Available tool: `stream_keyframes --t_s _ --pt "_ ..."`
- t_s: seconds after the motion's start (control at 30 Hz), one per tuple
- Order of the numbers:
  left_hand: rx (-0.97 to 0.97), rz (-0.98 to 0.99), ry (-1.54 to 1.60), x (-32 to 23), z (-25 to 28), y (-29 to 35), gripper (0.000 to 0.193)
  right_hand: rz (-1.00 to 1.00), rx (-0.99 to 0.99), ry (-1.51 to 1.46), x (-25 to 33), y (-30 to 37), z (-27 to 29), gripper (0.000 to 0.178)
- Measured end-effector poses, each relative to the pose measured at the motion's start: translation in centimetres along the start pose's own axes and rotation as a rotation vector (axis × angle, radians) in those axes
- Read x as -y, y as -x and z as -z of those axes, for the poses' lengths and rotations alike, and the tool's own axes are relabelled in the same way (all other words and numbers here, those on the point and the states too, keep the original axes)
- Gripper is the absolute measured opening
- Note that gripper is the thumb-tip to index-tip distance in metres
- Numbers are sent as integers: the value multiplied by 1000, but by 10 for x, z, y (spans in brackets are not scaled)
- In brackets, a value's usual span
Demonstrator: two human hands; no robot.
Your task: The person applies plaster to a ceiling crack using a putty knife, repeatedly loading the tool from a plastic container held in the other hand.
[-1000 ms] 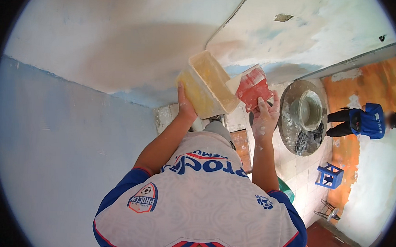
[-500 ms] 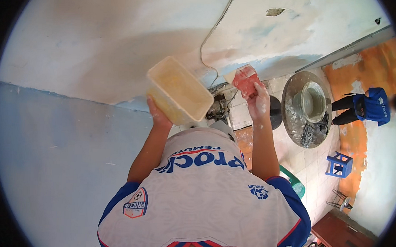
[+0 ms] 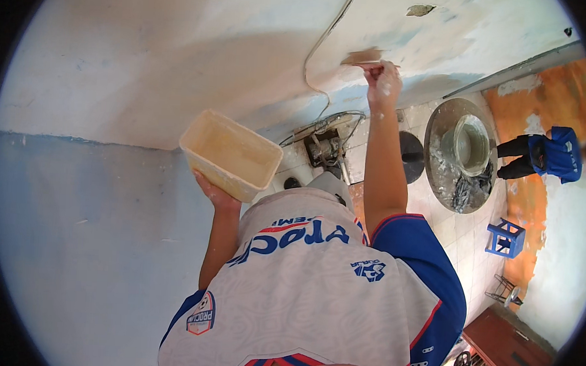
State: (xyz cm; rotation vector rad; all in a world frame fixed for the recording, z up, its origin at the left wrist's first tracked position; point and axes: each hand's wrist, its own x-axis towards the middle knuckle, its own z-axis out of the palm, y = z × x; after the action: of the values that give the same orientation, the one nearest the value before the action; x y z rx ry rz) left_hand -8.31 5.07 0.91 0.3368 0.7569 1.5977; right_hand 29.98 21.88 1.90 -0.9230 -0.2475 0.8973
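My left hand point(image 3: 218, 194) grips a cream rectangular plastic tub point(image 3: 230, 183) from below and from its near left side. The tub's open top tilts toward me, and pale residue coats its inside. Out at arm's length, my right hand point(image 3: 383, 88), spotted with white, is closed on a flat putty scraper point(image 3: 367, 63). The scraper shows nearly edge-on against the patchy wall point(image 3: 439, 41), and its shadow falls just above it. Most of its red body is hidden by this angle and my fingers.
A cable point(image 3: 307, 58) runs along the wall left of the scraper. Right of me stands a round table point(image 3: 436, 170) with a basin point(image 3: 472, 145) and crumpled black plastic. Beyond are a person in a blue shirt point(image 3: 563, 154) and a blue stool point(image 3: 506, 238).
My right hand has reached up and forward, bringing the scraper from beside the tub to the wall. My left hand has drawn the tub to the left and slightly down.
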Motion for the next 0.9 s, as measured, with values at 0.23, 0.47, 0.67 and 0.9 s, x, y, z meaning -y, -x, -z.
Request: stream_keyframes --t_s 0.23,0.47,0.67,0.9 --pt "38 37 13 6 11 -8 78 -4 -212 226 -44 -2 49 16" --pt "81 84 30 11 16 -12 79 56 -56 81 -35 -33 22 14" --pt "39 43 1 7 8 -6 79 41 38 46 -35 -4 62 8" --pt "15 100 -9 15 22 -17 78 43 -58 56 -27 -26 5 9"
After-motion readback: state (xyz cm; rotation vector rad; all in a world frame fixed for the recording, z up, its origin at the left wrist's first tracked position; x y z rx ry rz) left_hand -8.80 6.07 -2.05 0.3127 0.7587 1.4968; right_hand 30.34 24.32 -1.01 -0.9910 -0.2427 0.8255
